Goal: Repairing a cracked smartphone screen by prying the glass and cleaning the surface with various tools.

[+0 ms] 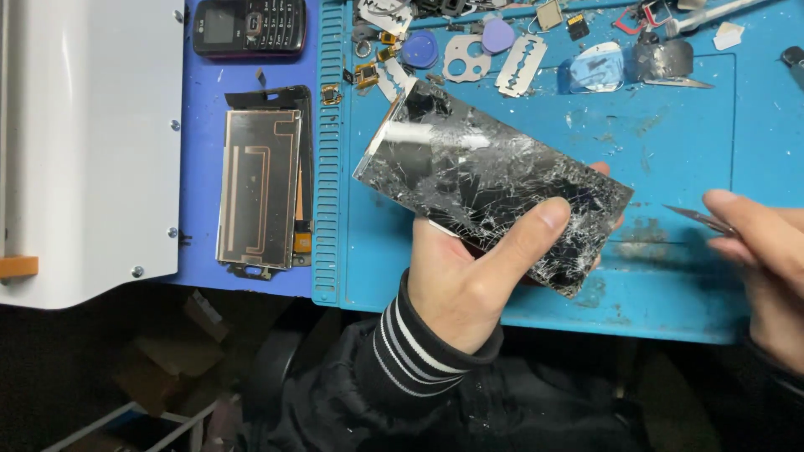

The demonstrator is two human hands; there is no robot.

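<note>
Left hand (469, 276): clamped on the shattered phone screen (490, 180), thumb across its glass, fingers behind.
Screen: held tilted above the blue work mat (670, 142), up-left of the palm.
Right hand (766, 251): pinched closed on a thin blade (695, 218), just right of the screen.

Old black keypad phone (249, 27) sits up top on the blue worktop (201, 92), with a stripped display panel (260, 188) right below it. Razor blade (521, 65), blue and purple picks (419, 48) litter the teal mat (670, 125).
</note>
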